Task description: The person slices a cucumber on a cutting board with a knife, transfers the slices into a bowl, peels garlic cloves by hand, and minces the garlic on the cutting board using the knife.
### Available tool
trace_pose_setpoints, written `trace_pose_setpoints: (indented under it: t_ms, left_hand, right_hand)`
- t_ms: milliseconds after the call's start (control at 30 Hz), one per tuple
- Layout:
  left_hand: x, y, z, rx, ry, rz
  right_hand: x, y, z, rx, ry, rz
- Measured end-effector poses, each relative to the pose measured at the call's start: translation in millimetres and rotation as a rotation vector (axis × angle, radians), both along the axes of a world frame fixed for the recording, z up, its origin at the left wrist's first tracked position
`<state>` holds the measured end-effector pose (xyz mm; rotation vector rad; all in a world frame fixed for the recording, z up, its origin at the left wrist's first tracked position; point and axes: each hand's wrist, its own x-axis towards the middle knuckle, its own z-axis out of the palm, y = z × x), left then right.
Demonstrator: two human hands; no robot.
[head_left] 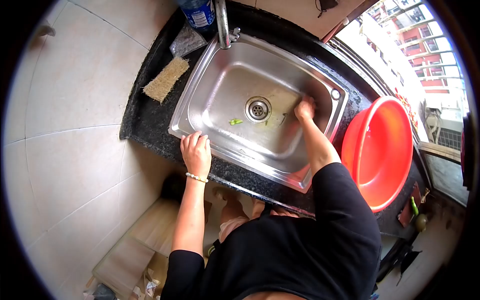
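Observation:
My left hand (196, 150) rests on the front left rim of the steel sink (200, 75), its fingers laid over the edge. Inside the basin, against the right wall, is my right hand (305, 107), with its fingers curled; whatever they hold, if anything, is hidden. A round drain strainer (258, 109) sits in the basin floor between the hands. Left of the drain lies a small bright green vegetable scrap (235, 121), and a few darker bits are scattered to its right. The metal faucet (223, 30) stands over the back left corner.
A large red plastic basin (382, 150) stands tilted on the counter at the right. A loofah pad (166, 80) lies on the black counter (150, 117) at left, near a blue-labelled bottle (199, 14). Farther right are a green pepper (414, 206) and a barred window.

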<state>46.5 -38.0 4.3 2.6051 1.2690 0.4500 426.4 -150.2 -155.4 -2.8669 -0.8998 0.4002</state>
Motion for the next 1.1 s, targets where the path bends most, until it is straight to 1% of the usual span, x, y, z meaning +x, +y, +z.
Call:
trace_pose_setpoints:
  t_ms: [33,67,100,133,167,200,233,267,300,367,433,467,567,667,767,800,900,967,1000,1100]
  left_hand:
    - [4,2,3,-0.013,0.002,0.012]
    - [9,6,6,0.048,-0.046,-0.002]
    - [12,9,6,0.024,-0.019,-0.002]
    - [14,12,5,-0.001,0.010,-0.003]
    - [16,15,5,-0.025,0.037,-0.006]
    - [20,17,1,-0.009,0.023,-0.014]
    - [21,17,-4,-0.041,0.028,-0.016]
    - [22,16,-11,-0.071,0.033,-0.019]
    - [24,17,-13,-0.098,0.040,-0.022]
    - [25,16,-15,-0.075,-0.056,-0.016]
    - [24,14,-13,-0.067,-0.135,-0.006]
    - [24,14,-13,-0.056,-0.154,0.000]
    - [27,14,-12,-0.055,-0.147,0.021]
    - [26,14,-14,-0.045,-0.151,0.020]
    - [25,15,-16,-0.034,-0.163,0.019]
    - [25,15,-16,-0.033,-0.168,0.019]
    - [26,15,-15,-0.024,-0.177,0.019]
    - [26,15,-15,-0.015,-0.185,0.020]
    - [27,15,-14,-0.023,-0.187,0.021]
    - [25,15,-15,-0.045,-0.216,0.019]
  right_hand:
    - [0,-1,-5,-0.050,0.021,-0.039]
    - [-1,-3,-10,-0.103,0.040,-0.076]
    - [-12,-4,-29,-0.053,0.071,-0.096]
    - [-42,2,2,-0.063,0.137,-0.039]
    - [-68,-4,-2,0.073,0.139,0.040]
    - [-89,-6,-15,0.041,0.167,0.103]
    - [-104,-7,-28,0.035,0.290,0.130]
    - [-116,-7,-35,0.014,0.335,0.266]
    - [-121,-5,-17,0.108,0.431,0.327]
    - [-117,2,-29,0.342,0.468,0.339]
    - [-107,16,-9,0.354,0.335,0.260]
    - [-100,21,-2,0.252,0.294,0.308]
    - [-87,36,17,-0.134,0.262,0.685]
    - [-87,48,17,-0.348,0.246,0.912]
    - [-80,55,-12,-0.327,0.309,0.947]
    - [-79,55,-14,-0.162,0.297,0.980]
    - [-86,64,-20,-0.170,0.357,0.912]
    - [-116,68,-24,0.115,0.434,0.866]
    - [-131,74,0,0.112,0.488,0.878]
    - [-173,80,3,0.054,0.342,0.746]
